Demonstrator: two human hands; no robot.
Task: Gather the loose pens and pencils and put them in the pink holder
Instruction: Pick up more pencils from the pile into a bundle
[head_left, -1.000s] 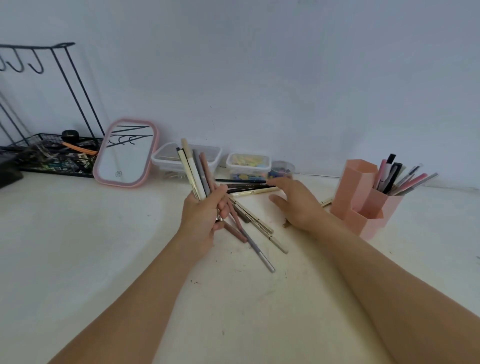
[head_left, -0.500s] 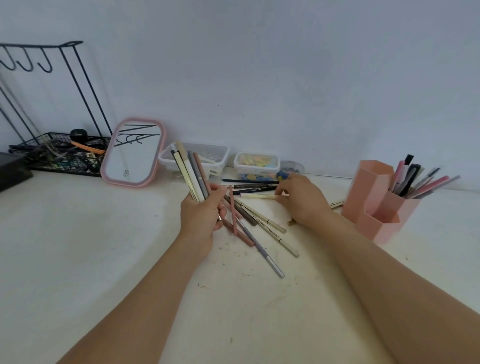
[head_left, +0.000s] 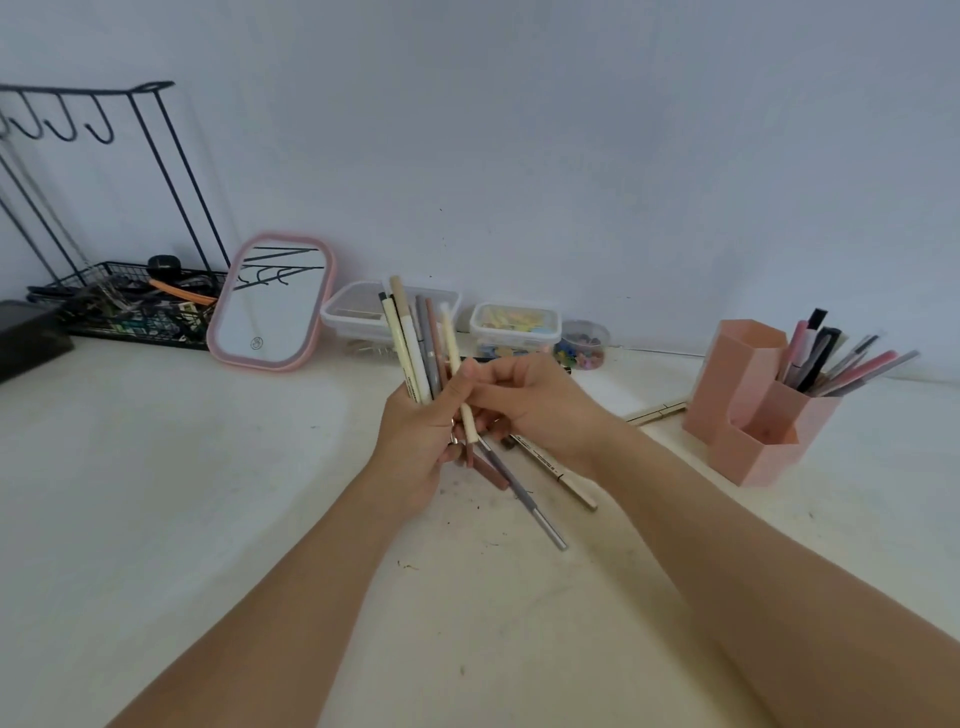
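My left hand (head_left: 418, 447) grips a bundle of several pens and pencils (head_left: 413, 343), held upright above the white table (head_left: 156, 493). My right hand (head_left: 540, 405) pinches a cream pencil (head_left: 453, 353) and holds it against the bundle. More loose pens lie on the table under and behind my hands: a grey pen (head_left: 524, 504), a cream pen (head_left: 561, 470) and another cream one (head_left: 654, 413) near the holder. The pink holder (head_left: 748, 405) stands at the right, with several pens (head_left: 841, 364) in its back compartment.
A pink-framed mirror (head_left: 270, 304) leans against the wall at the left. Beside it are a black wire rack (head_left: 119, 306), two clear plastic boxes (head_left: 514, 327) and a small jar of coloured clips (head_left: 584, 345). A dark box (head_left: 28, 338) sits at the far left edge.
My right hand lifted a cream pencil from the pile at the back and brought it left to the bundle in my left hand.
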